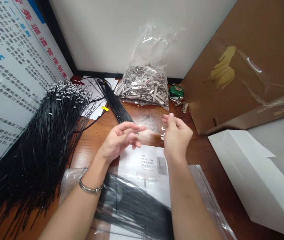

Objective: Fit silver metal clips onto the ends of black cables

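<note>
- Bare forearms (194,200) reach in from 5 and 7 o'clock, above a clear plastic bag (202,176) of black wires and a printed sheet (132,160) on the table (94,133).
- Left hand (118,140), just left of centre: loosely open, thumb and fingers apart, blurred, gripping nothing visible.
- Right hand (178,136), toward 4 o'clock: fingers curled in, thumb close to their tips; a tiny piece might be pinched there, but I cannot tell.
- Small white pieces (162,136) lie near it.
- Black wire bundle (118,106), toward 10 o'clock, its lower end near the left hand.
- Bag of metal pieces (144,83) at 12 o'clock; larger wire pile (39,143) at 9.
</note>
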A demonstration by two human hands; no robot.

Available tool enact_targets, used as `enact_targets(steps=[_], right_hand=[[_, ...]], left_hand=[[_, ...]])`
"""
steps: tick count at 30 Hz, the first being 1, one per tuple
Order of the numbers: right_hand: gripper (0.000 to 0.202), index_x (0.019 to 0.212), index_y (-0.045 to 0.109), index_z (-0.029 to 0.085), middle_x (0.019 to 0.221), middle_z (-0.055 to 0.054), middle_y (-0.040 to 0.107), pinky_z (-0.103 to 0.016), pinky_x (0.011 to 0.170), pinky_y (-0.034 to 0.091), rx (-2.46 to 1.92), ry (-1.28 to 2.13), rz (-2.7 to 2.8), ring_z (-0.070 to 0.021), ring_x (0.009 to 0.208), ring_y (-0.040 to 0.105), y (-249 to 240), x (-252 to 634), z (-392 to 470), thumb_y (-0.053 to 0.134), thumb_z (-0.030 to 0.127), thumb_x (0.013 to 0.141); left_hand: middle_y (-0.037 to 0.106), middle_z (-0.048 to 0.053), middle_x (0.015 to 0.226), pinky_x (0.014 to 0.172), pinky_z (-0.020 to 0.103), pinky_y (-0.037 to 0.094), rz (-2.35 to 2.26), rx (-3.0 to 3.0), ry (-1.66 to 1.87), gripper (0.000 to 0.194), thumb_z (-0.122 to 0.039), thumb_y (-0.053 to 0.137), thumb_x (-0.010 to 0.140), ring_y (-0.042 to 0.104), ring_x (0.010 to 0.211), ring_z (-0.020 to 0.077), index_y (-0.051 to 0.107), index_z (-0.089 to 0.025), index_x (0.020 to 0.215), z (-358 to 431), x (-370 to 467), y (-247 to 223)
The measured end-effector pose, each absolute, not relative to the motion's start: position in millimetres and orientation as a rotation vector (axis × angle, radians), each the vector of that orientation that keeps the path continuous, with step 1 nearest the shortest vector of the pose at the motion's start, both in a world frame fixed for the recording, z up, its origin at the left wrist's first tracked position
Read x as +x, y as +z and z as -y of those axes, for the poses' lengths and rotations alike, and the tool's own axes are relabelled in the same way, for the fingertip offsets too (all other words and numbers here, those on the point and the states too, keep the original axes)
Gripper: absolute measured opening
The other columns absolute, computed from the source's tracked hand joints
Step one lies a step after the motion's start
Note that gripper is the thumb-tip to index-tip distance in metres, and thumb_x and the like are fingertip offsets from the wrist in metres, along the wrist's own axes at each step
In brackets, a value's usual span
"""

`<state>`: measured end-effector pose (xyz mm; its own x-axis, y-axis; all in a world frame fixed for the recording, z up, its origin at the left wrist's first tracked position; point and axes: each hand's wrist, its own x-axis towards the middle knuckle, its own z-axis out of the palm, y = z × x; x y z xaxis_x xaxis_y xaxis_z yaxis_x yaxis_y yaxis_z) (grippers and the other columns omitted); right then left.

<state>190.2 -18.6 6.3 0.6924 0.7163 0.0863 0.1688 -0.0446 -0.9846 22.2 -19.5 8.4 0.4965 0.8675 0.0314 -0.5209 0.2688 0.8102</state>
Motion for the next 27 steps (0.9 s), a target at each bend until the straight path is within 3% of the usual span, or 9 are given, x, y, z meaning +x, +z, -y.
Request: enact_targets(steps=[2,4,5,8,12,15,21,27], right_hand=[[0.031,0.083,0.071,0.015,0.084,-0.011,0.072,-0.036,0.073,0.044,-1.784,0.337,0.835,-0.0230,0.075,0.062,5,195,20,0.052,0.039,0.083],[0.024,0.083,0.072,0.016,0.086,-0.011,0.073,-0.041,0.082,0.043,-2.016,0.302,0.931,-0.0277,0.084,0.063,7,202,22,0.054,0.031,0.079],[0.022,0.083,0.072,0.017,0.088,-0.011,0.073,-0.043,0.084,0.042,-2.113,0.315,0.975,-0.0295,0.088,0.063,8,206,24,0.054,0.028,0.078],[0.023,0.091,0.072,0.019,0.092,-0.010,0.072,-0.046,0.088,0.040,-2.285,0.360,1.022,-0.0322,0.096,0.062,10,215,27,0.057,0.025,0.075],[0.026,0.097,0.071,0.019,0.095,-0.010,0.072,-0.047,0.088,0.039,-2.330,0.414,1.032,-0.0320,0.097,0.062,11,218,28,0.060,0.023,0.074],[0.022,0.094,0.072,0.020,0.095,-0.010,0.073,-0.047,0.088,0.038,-2.327,0.445,1.071,-0.0313,0.095,0.062,8,217,26,0.061,0.026,0.075],[0.009,0.075,0.071,0.022,0.085,-0.008,0.073,-0.047,0.084,0.039,-2.334,0.450,1.139,-0.0297,0.086,0.063,-1,216,25,0.064,0.028,0.074],[0.011,0.072,0.070,0.021,0.080,-0.010,0.073,-0.047,0.083,0.040,-2.275,0.385,1.163,-0.0290,0.081,0.063,-4,215,24,0.061,0.026,0.076]], left_hand=[[0.076,-0.002,0.101,0.048,0.020,0.046,-0.391,0.725,1.189,0.019,-0.037,0.078,0.070,0.060,0.054,0.0083,0.071,-0.028,0.086,13,12,7],[0.075,-0.009,0.100,0.050,0.016,0.045,-0.328,0.555,1.363,0.008,-0.036,0.065,0.083,0.058,0.054,0.0044,0.070,-0.030,0.084,6,-3,9],[0.075,-0.010,0.101,0.051,0.014,0.045,-0.302,0.478,1.475,0.016,-0.039,0.057,0.090,0.058,0.055,0.0028,0.070,-0.031,0.085,3,-11,10],[0.073,-0.008,0.107,0.056,0.012,0.045,-0.322,0.330,1.687,0.031,-0.047,0.039,0.096,0.063,0.065,0.0025,0.066,-0.034,0.103,-4,-29,15],[0.067,0.000,0.122,0.059,0.013,0.048,-0.431,0.251,1.737,0.038,-0.050,0.037,0.096,0.066,0.079,0.0058,0.058,-0.029,0.120,-4,-30,19],[0.061,0.005,0.130,0.062,0.015,0.050,-0.502,0.229,1.729,0.038,-0.047,0.036,0.097,0.066,0.086,0.0086,0.056,-0.023,0.120,-2,-21,22],[0.054,0.005,0.134,0.059,0.015,0.050,-0.603,0.214,1.797,0.029,-0.041,0.042,0.096,0.063,0.082,0.0071,0.054,-0.024,0.116,-4,-23,23],[0.037,0.006,0.146,0.077,0.024,0.054,-0.725,0.297,1.849,0.029,-0.043,0.041,0.094,0.060,0.111,0.0145,0.053,-0.025,0.114,-6,-25,23]])
